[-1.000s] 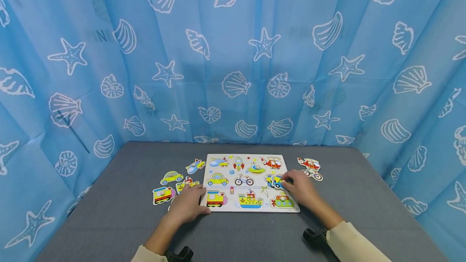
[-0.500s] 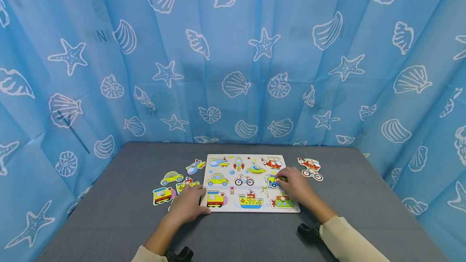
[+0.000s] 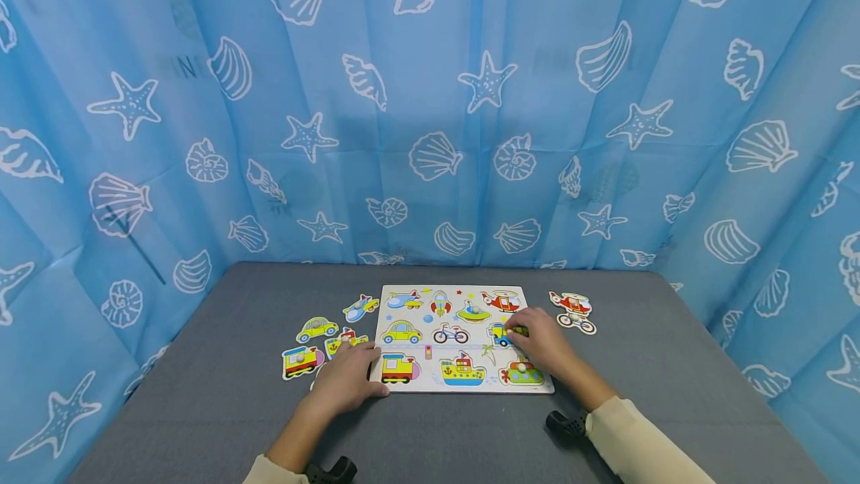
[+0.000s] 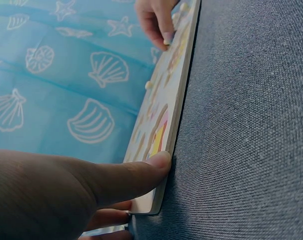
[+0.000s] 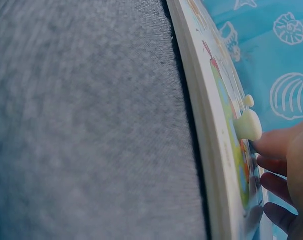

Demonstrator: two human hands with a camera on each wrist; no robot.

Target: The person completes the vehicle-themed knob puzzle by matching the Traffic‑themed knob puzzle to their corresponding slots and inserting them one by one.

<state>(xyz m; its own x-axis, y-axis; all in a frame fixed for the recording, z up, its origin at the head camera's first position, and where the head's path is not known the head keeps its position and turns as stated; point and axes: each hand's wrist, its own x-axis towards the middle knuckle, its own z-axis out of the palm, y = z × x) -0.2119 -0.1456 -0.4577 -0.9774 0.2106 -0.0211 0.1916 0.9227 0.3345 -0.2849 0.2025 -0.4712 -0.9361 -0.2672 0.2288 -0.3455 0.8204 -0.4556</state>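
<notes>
A white wooden puzzle board [image 3: 458, 364] with vehicle pictures lies flat on the grey table. My right hand [image 3: 543, 344] pinches a blue and yellow vehicle piece [image 3: 500, 334] over the board's middle-right slot. In the right wrist view the fingers [image 5: 279, 144] sit just past a cream knob [image 5: 248, 125] on the board [image 5: 204, 120]. My left hand [image 3: 347, 379] rests flat at the board's near left corner, its thumb [image 4: 136, 176] pressed against the board's edge [image 4: 179, 100]. The right hand [image 4: 155, 20] shows at the far end of that view.
Loose pieces lie left of the board: a yellow car [image 3: 316, 329], a plane [image 3: 360, 307], a train [image 3: 301, 361]. A helicopter [image 3: 569, 302] and a bicycle [image 3: 578, 322] lie to its right. Blue seashell curtains [image 3: 430, 110] close in the table on three sides.
My right hand has carried the blue vehicle piece a little left and away from me, further over the board. The left hand has stayed put.
</notes>
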